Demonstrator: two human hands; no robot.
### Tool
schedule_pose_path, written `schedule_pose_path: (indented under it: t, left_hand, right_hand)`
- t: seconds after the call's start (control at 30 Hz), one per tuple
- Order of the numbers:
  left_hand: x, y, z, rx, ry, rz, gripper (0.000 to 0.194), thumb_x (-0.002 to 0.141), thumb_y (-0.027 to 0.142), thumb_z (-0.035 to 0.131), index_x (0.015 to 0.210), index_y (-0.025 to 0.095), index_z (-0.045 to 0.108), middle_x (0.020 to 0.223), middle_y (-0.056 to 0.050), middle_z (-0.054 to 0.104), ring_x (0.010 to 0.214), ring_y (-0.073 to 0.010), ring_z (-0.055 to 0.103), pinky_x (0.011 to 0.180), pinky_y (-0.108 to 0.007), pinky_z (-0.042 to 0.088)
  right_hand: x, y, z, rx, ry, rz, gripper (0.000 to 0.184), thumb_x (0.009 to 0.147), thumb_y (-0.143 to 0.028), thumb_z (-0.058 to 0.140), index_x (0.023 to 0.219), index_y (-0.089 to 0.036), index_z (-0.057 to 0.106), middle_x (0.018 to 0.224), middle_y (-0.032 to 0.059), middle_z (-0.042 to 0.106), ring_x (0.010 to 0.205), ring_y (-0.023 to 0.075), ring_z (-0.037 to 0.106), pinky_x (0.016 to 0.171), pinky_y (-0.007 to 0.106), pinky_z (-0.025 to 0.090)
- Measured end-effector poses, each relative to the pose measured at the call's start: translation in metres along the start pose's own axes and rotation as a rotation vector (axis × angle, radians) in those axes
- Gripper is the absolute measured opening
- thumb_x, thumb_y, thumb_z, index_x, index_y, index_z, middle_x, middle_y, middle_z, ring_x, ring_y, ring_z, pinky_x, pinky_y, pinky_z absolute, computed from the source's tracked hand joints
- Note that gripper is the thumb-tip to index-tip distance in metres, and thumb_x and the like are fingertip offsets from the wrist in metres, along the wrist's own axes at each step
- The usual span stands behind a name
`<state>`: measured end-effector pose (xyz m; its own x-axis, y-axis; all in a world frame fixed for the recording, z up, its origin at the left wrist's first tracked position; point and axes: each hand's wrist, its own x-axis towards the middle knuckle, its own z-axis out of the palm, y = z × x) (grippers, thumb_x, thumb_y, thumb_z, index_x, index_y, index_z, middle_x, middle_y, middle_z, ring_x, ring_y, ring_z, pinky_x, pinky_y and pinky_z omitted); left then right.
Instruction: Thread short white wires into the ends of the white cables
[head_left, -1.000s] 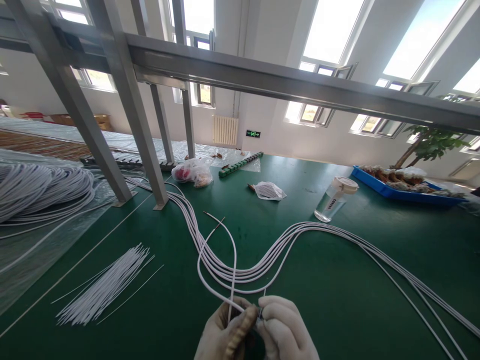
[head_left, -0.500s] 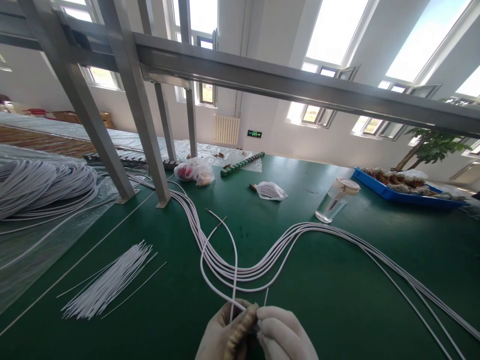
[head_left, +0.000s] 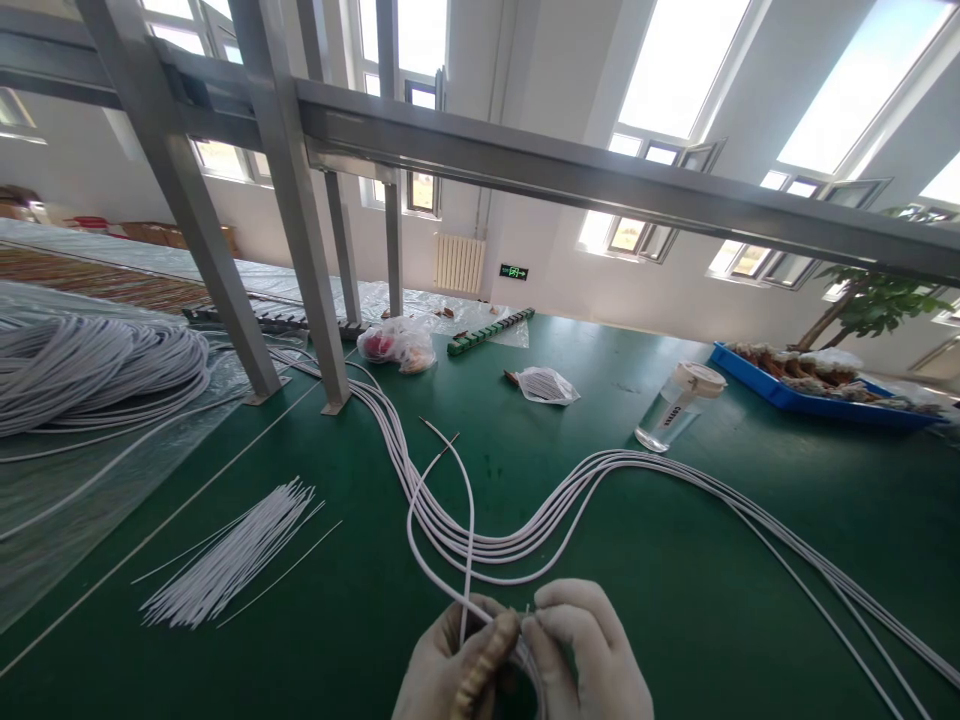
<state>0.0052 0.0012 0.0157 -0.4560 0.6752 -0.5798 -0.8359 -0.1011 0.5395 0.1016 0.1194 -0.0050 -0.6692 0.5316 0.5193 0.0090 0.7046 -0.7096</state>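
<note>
Thin white wire (head_left: 450, 520) pinched at the bottom of the view, looped up and away over the green counter (head_left: 675, 600), two bare copper-tipped ends crossing well beyond the grip. Left hand (head_left: 457, 665), gloved, closed around the wire strands and a ribbed brownish piece, hard to identify. Right hand (head_left: 592, 655), gloved too, fingertips narrowed onto a short wire end poking up just between the two hands.

Risk, as a judgement: slippage of that short end out of the right pinch, glove fabric blunting the feel of so thin a strand. Possible kinking where the loop bends sharply just above the grip, if tugged. Possible snagging as well: loop lying across the bundle of long white cables (head_left: 525, 535) running just beyond the grip, so a pull could drag or tangle them.

Further out, left of the grip, a fan of cut white wire pieces (head_left: 232, 555), near enough for a sweeping sleeve to scatter. Far beyond on the right, a clear jar (head_left: 679, 405) lying tilted and a blue tray (head_left: 810, 395). Steel frame legs (head_left: 300, 230) beyond on the left.
</note>
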Motion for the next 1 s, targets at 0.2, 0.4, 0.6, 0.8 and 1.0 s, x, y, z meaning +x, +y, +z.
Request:
schedule_pose_path:
  t: [0.2, 0.4, 0.6, 0.8, 1.0]
  left_hand:
    - [-0.001, 0.004, 0.007, 0.061, -0.045, 0.023, 0.048, 0.056, 0.049, 0.097, 0.083, 0.016, 0.074, 0.077, -0.003, 0.070, 0.077, -0.0184, 0.062, 0.077, -0.030, 0.051]
    - [-0.002, 0.010, 0.008, 0.201, -0.068, 0.002, 0.060, 0.049, 0.044, 0.101, 0.093, 0.015, 0.072, 0.091, -0.008, 0.075, 0.090, -0.0255, 0.066, 0.090, -0.042, 0.051]
    - [0.004, 0.010, -0.001, 0.059, -0.101, 0.012, 0.049, 0.052, 0.039, 0.100, 0.086, 0.015, 0.073, 0.084, -0.006, 0.075, 0.081, -0.0245, 0.067, 0.083, -0.039, 0.053]
    - [0.014, 0.007, -0.004, 0.010, -0.218, 0.022, 0.051, 0.046, 0.035, 0.103, 0.082, 0.015, 0.074, 0.078, -0.004, 0.072, 0.082, -0.0262, 0.070, 0.079, -0.037, 0.052]
    - [0.009, 0.003, -0.001, -0.016, -0.161, -0.002, 0.047, 0.051, 0.033, 0.101, 0.086, 0.015, 0.074, 0.083, -0.005, 0.073, 0.081, -0.0213, 0.068, 0.081, -0.034, 0.052]
  right_hand:
    - [0.007, -0.006, -0.005, -0.032, -0.100, 0.096, 0.022, 0.101, -0.040, 0.058, 0.083, -0.027, 0.059, 0.091, 0.0036, 0.066, 0.074, 0.0200, 0.066, 0.065, 0.030, 0.059]
    - [0.014, -0.009, -0.009, 0.082, -0.159, 0.193, 0.017, 0.098, -0.033, 0.062, 0.082, -0.027, 0.059, 0.092, 0.0023, 0.066, 0.078, 0.0211, 0.066, 0.069, 0.032, 0.060]
    - [0.040, -0.008, -0.029, 0.440, -0.439, 0.305, 0.024, 0.104, -0.032, 0.045, 0.101, -0.027, 0.069, 0.096, 0.0042, 0.068, 0.088, 0.0222, 0.068, 0.079, 0.035, 0.061]
    - [0.060, -0.013, -0.037, 0.517, -0.650, 0.332, 0.020, 0.085, -0.013, 0.063, 0.094, -0.025, 0.077, 0.097, 0.0023, 0.066, 0.088, 0.0210, 0.066, 0.079, 0.033, 0.059]
    - [0.052, -0.004, -0.038, 0.214, -0.567, 0.189, 0.010, 0.090, -0.021, 0.070, 0.084, -0.026, 0.076, 0.087, 0.0008, 0.067, 0.078, 0.0190, 0.065, 0.068, 0.030, 0.056]
